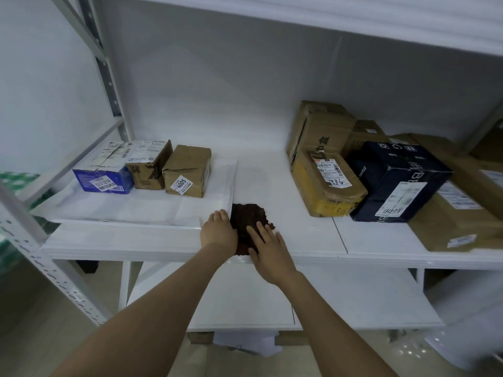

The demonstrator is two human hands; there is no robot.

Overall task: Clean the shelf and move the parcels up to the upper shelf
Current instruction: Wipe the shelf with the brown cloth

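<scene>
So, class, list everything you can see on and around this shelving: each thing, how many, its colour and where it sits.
shelf: one, white, middle level
upper shelf: one, white, top of view
lower shelf: one, white, below
white sheet: one, white, under the left parcels
blue parcel: one, blue, far left
middle brown parcel: one, brown, beside the blue one
4005 parcel: one, brown, right end of that row
yellow parcel: one, yellow, right group, front
navy parcel: one, navy, right of the yellow
brown cartons: at least three, brown, behind and beside those
cloth: one, dark brown, front edge
left hand: fingers curled at the cloth's left edge
right hand: flat on the cloth
</scene>
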